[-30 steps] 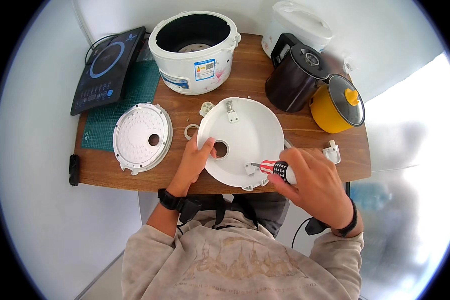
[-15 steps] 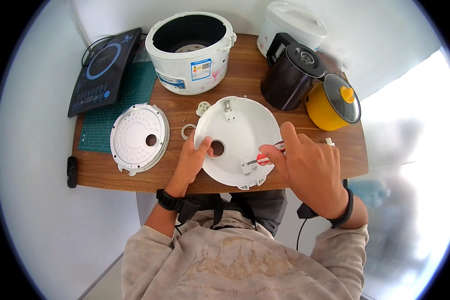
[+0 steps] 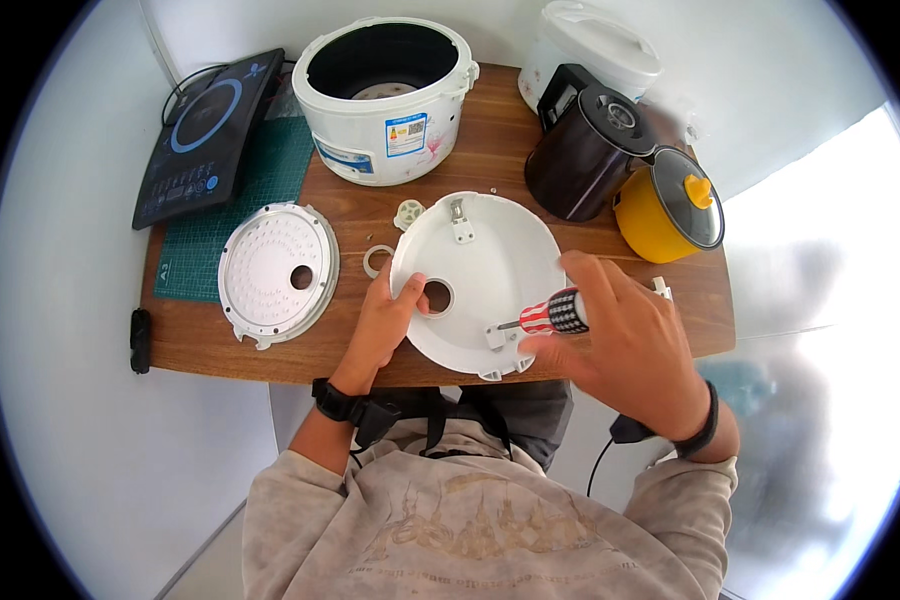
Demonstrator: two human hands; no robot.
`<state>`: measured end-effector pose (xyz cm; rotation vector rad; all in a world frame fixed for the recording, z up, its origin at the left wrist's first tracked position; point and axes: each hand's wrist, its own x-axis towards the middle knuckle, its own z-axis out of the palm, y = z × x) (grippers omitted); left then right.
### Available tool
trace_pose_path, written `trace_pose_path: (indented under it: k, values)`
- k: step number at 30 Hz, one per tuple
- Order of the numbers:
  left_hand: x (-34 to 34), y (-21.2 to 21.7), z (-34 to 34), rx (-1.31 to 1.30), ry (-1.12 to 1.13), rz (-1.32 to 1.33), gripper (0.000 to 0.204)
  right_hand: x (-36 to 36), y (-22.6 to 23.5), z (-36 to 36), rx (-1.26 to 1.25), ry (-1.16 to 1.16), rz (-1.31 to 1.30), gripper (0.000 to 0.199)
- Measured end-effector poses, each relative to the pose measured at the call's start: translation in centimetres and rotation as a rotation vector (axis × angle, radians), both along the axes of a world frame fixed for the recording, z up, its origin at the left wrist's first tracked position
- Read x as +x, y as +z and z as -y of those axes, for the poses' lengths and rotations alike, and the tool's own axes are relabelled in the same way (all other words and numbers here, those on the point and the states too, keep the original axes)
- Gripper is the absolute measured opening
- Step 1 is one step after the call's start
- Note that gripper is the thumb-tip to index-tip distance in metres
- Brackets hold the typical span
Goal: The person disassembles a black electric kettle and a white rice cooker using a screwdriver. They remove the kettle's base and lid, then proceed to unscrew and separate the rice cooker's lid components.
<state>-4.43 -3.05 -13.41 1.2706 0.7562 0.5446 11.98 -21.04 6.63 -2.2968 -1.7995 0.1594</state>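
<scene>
A round white rice cooker lid shell (image 3: 490,250) lies with its hollow side up at the near edge of the table. My left hand (image 3: 383,318) grips its left rim, thumb inside beside the round hole. In my right hand (image 3: 635,340) is a screwdriver (image 3: 554,314) with a red-and-white striped and black handle. Its shaft slants down to a small white hinge block (image 3: 495,338) in the shell's lower right. Thumb and fingers stand spread around the handle, whose butt sits by the palm. Another bracket (image 3: 461,222) with a metal piece is near the shell's top.
Left of the shell lie a silver inner lid (image 3: 276,272), a white ring (image 3: 377,261) and a small round vent part (image 3: 409,214). Behind stand the cooker body (image 3: 370,135), a dark kettle (image 3: 575,165), a yellow pot (image 3: 655,215) and a white lidded appliance (image 3: 600,50). An induction cooktop (image 3: 205,140) rests on a green mat (image 3: 185,262).
My right thumb and fingers have spread from a tight grip, so more of the screwdriver handle shows. My left hand keeps its hold on the shell.
</scene>
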Motion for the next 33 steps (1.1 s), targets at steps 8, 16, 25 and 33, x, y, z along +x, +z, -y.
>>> trace_pose_path:
  k: [8,16,25,33]
  values:
    - [0.1,-0.2,0.0,0.008,-0.007,0.015,0.029,1.0,-1.4,0.1,0.277,0.228,-0.109,0.04]
    - [0.1,-0.2,0.0,-0.004,-0.008,0.014,0.028,0.5,-0.9,0.3,0.247,0.171,-0.083,0.04]
    - [0.1,0.2,0.1,-0.009,-0.012,0.007,0.03,1.3,-2.1,0.2,0.349,0.088,-0.29,0.04]
    - [-0.1,0.2,0.2,-0.022,-0.001,-0.001,0.03,0.9,-0.6,0.2,0.065,-0.035,-0.005,0.037]
